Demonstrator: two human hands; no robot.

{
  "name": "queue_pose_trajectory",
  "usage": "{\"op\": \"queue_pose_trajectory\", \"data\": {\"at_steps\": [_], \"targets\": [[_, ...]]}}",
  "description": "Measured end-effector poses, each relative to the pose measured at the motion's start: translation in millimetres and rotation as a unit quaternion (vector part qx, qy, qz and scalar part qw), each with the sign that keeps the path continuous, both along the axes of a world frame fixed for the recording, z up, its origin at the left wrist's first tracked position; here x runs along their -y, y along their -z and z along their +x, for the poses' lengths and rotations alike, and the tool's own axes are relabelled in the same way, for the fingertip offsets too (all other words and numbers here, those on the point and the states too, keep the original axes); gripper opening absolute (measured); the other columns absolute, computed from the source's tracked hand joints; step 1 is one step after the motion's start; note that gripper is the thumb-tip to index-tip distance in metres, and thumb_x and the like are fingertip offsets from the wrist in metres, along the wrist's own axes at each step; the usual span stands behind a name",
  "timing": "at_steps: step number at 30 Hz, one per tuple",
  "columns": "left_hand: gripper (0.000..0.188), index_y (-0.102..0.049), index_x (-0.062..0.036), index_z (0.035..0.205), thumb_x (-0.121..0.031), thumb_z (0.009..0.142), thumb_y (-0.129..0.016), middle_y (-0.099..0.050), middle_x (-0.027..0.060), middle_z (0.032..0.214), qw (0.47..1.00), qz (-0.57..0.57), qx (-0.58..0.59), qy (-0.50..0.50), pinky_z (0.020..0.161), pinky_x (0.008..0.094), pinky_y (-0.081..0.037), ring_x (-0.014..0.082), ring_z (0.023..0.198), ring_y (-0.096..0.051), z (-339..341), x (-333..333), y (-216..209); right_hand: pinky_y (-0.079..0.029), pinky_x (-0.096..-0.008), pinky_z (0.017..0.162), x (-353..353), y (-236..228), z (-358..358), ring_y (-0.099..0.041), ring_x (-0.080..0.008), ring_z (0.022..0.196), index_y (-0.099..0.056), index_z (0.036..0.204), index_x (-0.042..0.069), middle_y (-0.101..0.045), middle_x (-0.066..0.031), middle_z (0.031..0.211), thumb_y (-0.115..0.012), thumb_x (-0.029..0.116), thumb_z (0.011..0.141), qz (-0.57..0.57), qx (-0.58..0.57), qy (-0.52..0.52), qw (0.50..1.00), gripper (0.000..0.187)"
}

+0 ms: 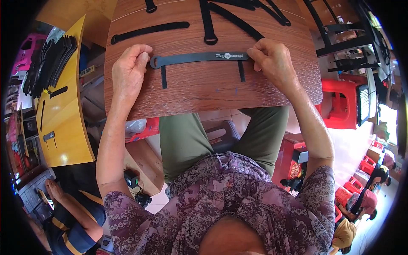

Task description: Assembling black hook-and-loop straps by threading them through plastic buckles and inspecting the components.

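A dark grey strap with pale printing and a loop at its left end lies crosswise over the table. My right hand pinches its plain right end between thumb and fingers. At the loop end, my left hand has its thumb and fingers closed together. Whether they grip the loop or something small beside it, I cannot tell. Below the strap, a short black strip sticks out near the left end. A second short black strip sticks out near the right end.
More black straps lie along the far part of the wooden table. To the left, a yellow board carries a pile of black straps. A co-worker's arm shows at lower left. Red stools stand at right.
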State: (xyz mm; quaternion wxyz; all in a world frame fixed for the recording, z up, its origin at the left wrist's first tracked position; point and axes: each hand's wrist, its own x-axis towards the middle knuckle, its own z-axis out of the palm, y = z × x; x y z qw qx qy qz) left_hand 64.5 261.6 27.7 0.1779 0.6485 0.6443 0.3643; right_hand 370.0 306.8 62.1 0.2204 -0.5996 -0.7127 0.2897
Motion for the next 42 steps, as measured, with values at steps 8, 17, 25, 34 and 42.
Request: {"op": "queue_pose_trajectory", "data": {"at_steps": [8, 17, 25, 34, 42], "targets": [[0.039, -0.061, -0.0012, 0.111, -0.028, 0.083, -0.063, -0.06, 0.014, 0.117, 0.937, 0.172, -0.275, 0.129, 0.088, 0.0397, -0.045, 0.0306, 0.111, -0.055, 33, 33, -28, -0.046, -0.0391, 0.07, 35, 1, -22, -0.059, -0.0281, 0.088, -0.056, 0.095, 0.003, -0.062, -0.0134, 0.093, -0.065, 0.018, 0.076, 0.311, 0.121, -0.147, 0.931, 0.026], [0.062, -0.056, 0.0022, 0.117, -0.037, 0.071, -0.07, -0.051, 0.0223, 0.127, 0.942, 0.077, -0.274, 0.178, 0.099, 0.046, -0.039, 0.0347, 0.12, -0.048, 44, 36, -12, -0.029, -0.0443, 0.104, 48, 28, -51, -0.037, -0.0314, 0.129, -0.043, 0.129, -0.002, -0.043, -0.0177, 0.134, -0.059, 0.043, 0.077, 0.272, 0.162, -0.268, 0.91, 0.07], [0.063, -0.055, 0.0036, 0.117, -0.035, 0.069, -0.071, -0.05, 0.023, 0.127, 0.932, 0.072, -0.297, 0.195, 0.099, 0.0447, -0.039, 0.0345, 0.12, -0.047, 42, 36, -17, -0.026, -0.0446, 0.106, 49, 26, -31, -0.035, -0.0334, 0.128, -0.049, 0.122, -0.006, -0.045, -0.0195, 0.132, -0.059, 0.046, 0.078, 0.276, 0.193, -0.261, 0.905, 0.069], [0.039, -0.062, -0.0038, 0.111, -0.023, 0.078, -0.068, -0.059, 0.0156, 0.118, 0.968, 0.05, -0.168, 0.179, 0.092, 0.0393, -0.044, 0.0296, 0.109, -0.056, 27, 25, -28, -0.041, -0.0359, 0.086, 34, 5, -23, -0.059, -0.0285, 0.103, -0.064, 0.101, 0.0, -0.065, -0.0141, 0.101, -0.068, 0.007, 0.075, 0.293, 0.005, -0.156, 0.943, 0.028], [0.023, -0.065, -0.0055, 0.098, -0.018, 0.079, -0.065, -0.065, 0.0124, 0.089, 0.976, 0.091, -0.145, -0.134, 0.073, 0.0364, -0.049, 0.0278, 0.082, -0.064, -68, -45, -27, -0.04, -0.0342, 0.069, 8, -7, -27, -0.058, -0.0238, 0.074, -0.066, 0.089, 0.004, -0.065, -0.0068, 0.079, -0.065, 0.0, 0.073, 0.307, -0.021, -0.117, 0.944, 0.017]]}}
